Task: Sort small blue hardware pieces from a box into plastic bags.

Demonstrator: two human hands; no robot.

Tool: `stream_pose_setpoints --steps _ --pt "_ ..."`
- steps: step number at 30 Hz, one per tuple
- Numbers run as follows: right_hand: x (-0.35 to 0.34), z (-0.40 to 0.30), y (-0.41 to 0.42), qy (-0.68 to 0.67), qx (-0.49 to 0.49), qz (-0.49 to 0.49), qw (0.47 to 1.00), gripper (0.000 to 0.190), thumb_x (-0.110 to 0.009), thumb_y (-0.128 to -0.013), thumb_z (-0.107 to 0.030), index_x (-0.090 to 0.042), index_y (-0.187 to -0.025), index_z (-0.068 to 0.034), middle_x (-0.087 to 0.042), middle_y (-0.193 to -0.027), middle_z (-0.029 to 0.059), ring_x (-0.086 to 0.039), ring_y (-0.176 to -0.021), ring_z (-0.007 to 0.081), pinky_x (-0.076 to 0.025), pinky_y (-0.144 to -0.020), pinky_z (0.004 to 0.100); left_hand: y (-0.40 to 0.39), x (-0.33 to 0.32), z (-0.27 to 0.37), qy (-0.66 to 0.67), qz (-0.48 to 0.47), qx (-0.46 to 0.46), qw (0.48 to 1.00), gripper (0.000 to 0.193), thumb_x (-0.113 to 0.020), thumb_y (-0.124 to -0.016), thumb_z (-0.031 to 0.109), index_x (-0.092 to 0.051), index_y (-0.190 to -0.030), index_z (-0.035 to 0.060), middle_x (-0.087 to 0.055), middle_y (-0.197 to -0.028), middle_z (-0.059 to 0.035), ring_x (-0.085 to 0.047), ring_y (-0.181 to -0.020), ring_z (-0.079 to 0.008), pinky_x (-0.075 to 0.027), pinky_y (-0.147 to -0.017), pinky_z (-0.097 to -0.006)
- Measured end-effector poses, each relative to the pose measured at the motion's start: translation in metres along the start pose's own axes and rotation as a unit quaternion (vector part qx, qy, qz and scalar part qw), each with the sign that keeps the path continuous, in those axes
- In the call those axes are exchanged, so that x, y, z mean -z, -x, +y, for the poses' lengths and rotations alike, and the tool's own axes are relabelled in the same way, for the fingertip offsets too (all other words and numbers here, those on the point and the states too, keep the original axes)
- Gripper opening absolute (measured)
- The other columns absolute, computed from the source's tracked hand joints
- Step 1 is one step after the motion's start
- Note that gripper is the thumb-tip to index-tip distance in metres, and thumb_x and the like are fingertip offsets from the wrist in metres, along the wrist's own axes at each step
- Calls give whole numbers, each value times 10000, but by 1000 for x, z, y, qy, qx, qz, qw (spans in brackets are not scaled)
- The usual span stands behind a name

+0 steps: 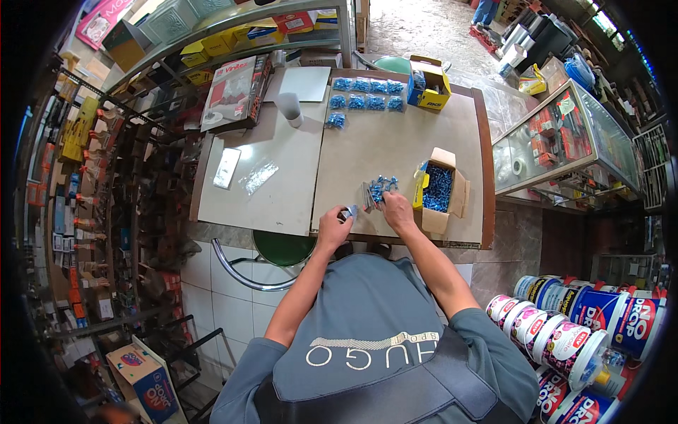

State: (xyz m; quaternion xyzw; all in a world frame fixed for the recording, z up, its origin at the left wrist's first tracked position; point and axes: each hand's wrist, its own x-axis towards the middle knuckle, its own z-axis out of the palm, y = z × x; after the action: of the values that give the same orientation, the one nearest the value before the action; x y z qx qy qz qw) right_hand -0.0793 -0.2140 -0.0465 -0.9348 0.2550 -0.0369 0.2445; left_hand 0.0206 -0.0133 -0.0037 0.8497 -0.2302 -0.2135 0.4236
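Observation:
My left hand (335, 227) grips a small clear plastic bag (348, 213) near the table's front edge. My right hand (397, 211) is at a small pile of blue screws (382, 186); its fingertips are partly hidden, so whether they pinch any cannot be told. Beside the pile lies a small flat stack (366, 197), its kind unclear. To the right stands an opened cardboard box full of blue screws (438, 188). Filled clear bags of blue pieces (376, 102) lie in rows at the back, next to a blue and yellow box (430, 90) with its flaps up.
On the table's left part are empty-looking clear bags (258, 177), a white box (226, 168), a cup (290, 108) and a large carton (235, 93). A green stool (283, 248) stands at the front edge. A glass display case (551, 138) is at the right.

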Motion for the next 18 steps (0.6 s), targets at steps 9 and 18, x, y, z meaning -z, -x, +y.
stream_pose_setpoints --steps 9,18 --pt "-11 7 -4 14 22 21 999 210 -676 -906 -161 -640 -1005 21 -660 -1055 246 -659 -1013 415 -542 -886 479 0 1 -7 -13 1 2 1000 405 -765 -806 227 -716 -1119 -26 -736 -889 -193 -733 -806 -296 -580 -761 -386" --pt "-10 -4 -4 -97 -45 61 992 197 -585 -954 -140 -581 -1068 21 -623 -1063 260 -617 -1028 437 -500 -908 508 3 2 -7 -5 -2 8 1000 399 -765 -817 228 -713 -1119 -27 -731 -891 -189 -733 -791 -286 -585 -749 -376"
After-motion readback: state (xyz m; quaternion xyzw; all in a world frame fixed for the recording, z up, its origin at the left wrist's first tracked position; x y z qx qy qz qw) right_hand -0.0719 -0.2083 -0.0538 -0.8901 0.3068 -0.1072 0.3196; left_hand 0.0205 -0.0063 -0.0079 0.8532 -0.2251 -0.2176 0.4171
